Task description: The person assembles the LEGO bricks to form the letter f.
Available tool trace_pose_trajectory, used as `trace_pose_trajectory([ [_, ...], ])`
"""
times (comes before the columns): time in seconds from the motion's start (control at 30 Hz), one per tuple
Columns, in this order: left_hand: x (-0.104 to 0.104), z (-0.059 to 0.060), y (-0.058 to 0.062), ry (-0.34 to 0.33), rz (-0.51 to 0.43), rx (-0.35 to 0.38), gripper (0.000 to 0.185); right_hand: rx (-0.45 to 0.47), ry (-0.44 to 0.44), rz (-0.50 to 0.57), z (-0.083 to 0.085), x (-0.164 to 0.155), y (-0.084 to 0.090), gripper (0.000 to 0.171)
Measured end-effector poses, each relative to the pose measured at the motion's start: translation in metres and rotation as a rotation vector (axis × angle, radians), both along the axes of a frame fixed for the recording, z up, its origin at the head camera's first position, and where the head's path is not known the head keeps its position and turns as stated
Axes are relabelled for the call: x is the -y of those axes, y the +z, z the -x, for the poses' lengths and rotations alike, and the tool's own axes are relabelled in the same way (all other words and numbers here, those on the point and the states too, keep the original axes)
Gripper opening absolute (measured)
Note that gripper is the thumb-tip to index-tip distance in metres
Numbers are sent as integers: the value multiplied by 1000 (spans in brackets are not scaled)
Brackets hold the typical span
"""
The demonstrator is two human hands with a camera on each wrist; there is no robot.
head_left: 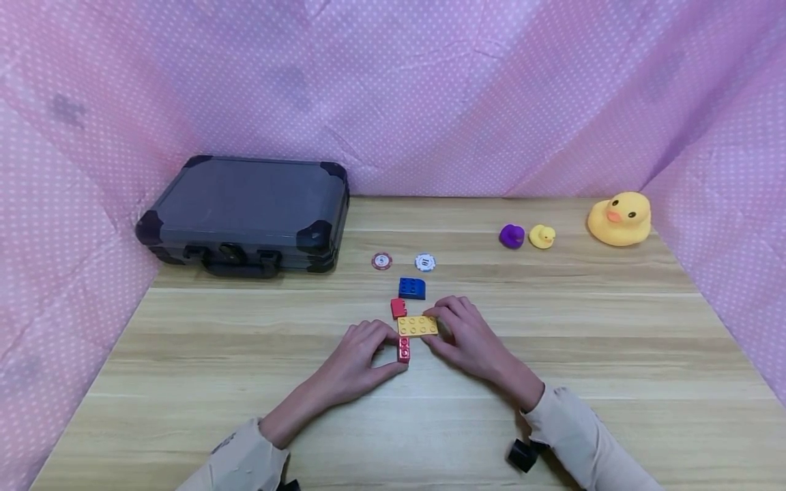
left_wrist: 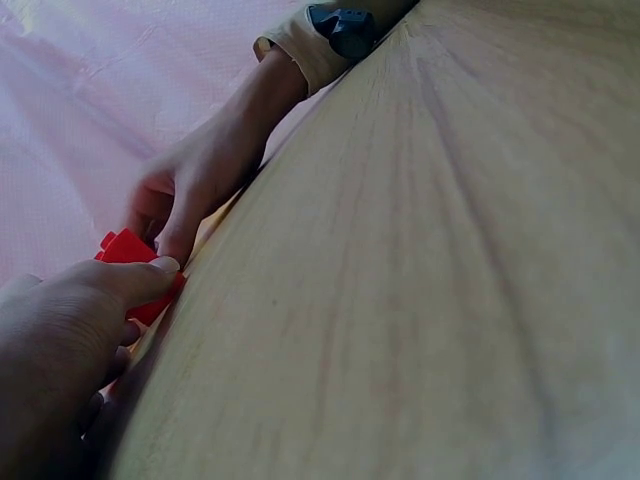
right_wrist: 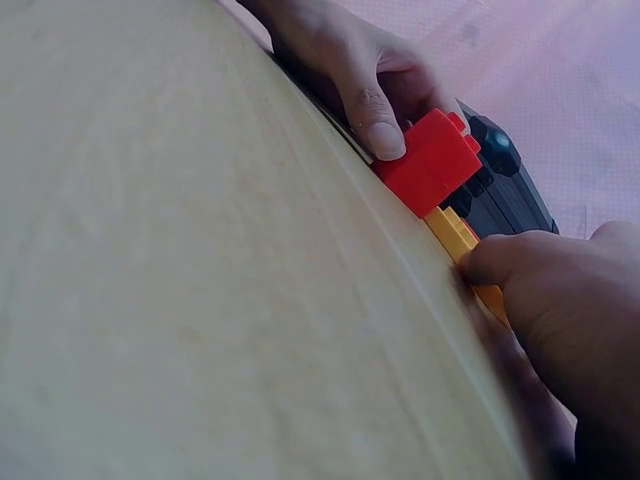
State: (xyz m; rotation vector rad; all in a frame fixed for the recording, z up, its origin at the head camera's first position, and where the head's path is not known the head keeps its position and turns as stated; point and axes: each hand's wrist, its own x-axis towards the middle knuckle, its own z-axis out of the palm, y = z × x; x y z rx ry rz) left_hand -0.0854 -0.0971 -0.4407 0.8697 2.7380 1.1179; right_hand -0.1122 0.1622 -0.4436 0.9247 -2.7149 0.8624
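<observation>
My left hand (head_left: 359,358) pinches a small red toy brick (head_left: 403,350) between thumb and fingers, studs up. Right behind it lies a flat yellow brick (head_left: 417,325) with two rows of studs; my right hand (head_left: 463,337) grips its right end. In the right wrist view the red brick (right_wrist: 432,165) stands taller than the yellow one (right_wrist: 455,235) beside it. Past the yellow brick's left end is a second red brick (head_left: 398,308), its studs facing right. A blue brick (head_left: 412,288) sits a little farther back.
Two poker chips, one red (head_left: 381,261) and one white (head_left: 425,262), lie behind the blue brick. A grey case (head_left: 245,198) stands at the back left. At the back right are a purple duck (head_left: 512,236), a small yellow duck (head_left: 542,236) and a large yellow duck (head_left: 621,219).
</observation>
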Motion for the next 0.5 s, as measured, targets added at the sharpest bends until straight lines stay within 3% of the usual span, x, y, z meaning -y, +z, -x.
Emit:
trace_pose_trajectory([
  [0.5,0,0,-2,3,-2,5,36,45,-13,8,-1,-1,2,35],
])
